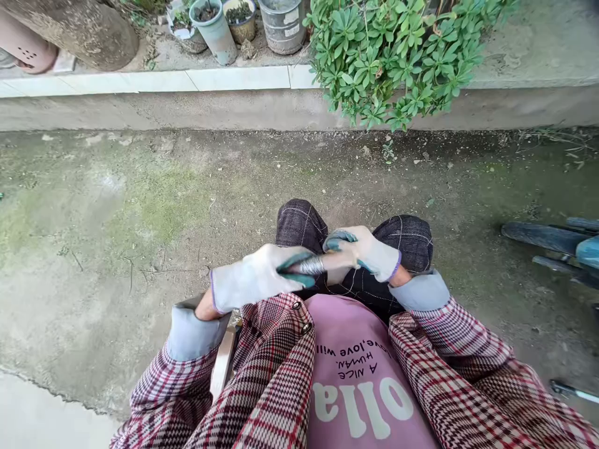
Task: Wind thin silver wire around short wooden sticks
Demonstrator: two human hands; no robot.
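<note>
I sit with both hands in white work gloves with green palms, held together above my knees. My left hand (255,277) is closed around a small ribbed metal piece (311,266) that looks like a threaded rod or spring. My right hand (365,249) grips the other end of the same piece, fingers curled over it. The piece lies level between the two hands. Most of it is hidden inside the gloves. Below the hands are my dark checked trousers (299,224) and a plaid jacket over a pink shirt.
Bare mossy concrete ground (140,212) lies ahead. A low tiled ledge (187,80) carries several pots (216,28) and a leafy green plant (397,56). A dark wheeled object (552,240) stands at the right. A chair frame (223,358) shows under my left arm.
</note>
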